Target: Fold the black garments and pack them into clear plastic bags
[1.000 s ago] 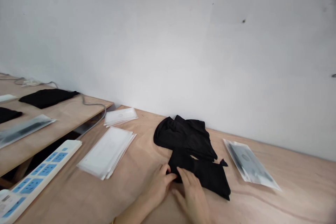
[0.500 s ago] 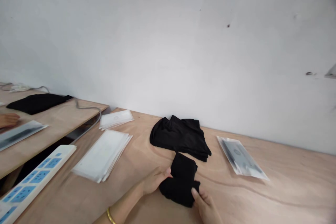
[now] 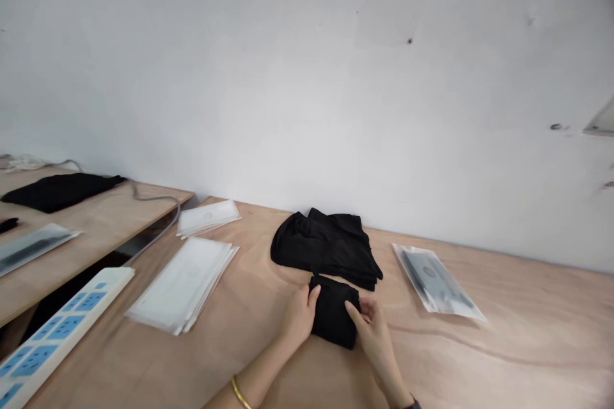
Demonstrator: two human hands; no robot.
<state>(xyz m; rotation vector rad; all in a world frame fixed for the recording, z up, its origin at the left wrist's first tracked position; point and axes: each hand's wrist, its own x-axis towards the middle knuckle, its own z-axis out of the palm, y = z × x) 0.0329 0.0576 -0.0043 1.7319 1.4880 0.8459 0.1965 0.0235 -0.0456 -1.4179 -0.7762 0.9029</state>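
A folded black cloth bundle [image 3: 333, 312] lies on the plywood table, just in front of a looser heap of black fabric [image 3: 322, 250]. My left hand [image 3: 300, 316] presses against its left side, with a gold bangle on the wrist. My right hand [image 3: 371, 332] grips the bundle's right side, its fingers curled over the edge. The two hands hold the bundle between them, and its lower edge rests on the wood.
White packets lie stacked [image 3: 182, 284] left of my hands, with a smaller stack [image 3: 208, 218] behind. A white power strip with blue sockets [image 3: 52, 332] lies at left. A clear bag [image 3: 434, 281] lies at right. A second table [image 3: 105, 204] holds black cloth [image 3: 60, 192].
The black cloth has become a smaller, more compact bundle and sits slightly farther from me. My hands have closed in on both sides. A hand on the left table has gone from view.
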